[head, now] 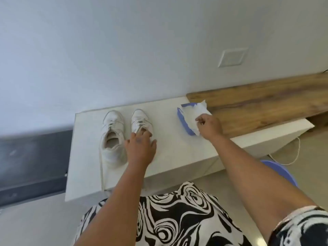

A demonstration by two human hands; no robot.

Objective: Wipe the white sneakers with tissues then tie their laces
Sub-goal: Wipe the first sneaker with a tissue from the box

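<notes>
- Two white lace-up sneakers stand side by side on a low white block-shaped table (177,151), close to its far left part, their long axes parallel and running away from the person, toes pointing at the pale wall (124,50).
- The left white sneaker (112,137) shows its open collar toward the person; a loose white lace (101,173) trails from it along the tabletop to the near edge.
- The right white sneaker (141,121) is covered at its heel end by the left hand (141,148), whose fingers lie spread and fairly straight on it, grasping nothing that shows.
- The right hand (209,126) reaches to a blue tissue pack (182,121) near the table's far right corner, thumb and fingers pinching a white tissue (199,110) that sticks up from it.
- A brown wooden bench (262,102) runs along the wall to the right.
</notes>
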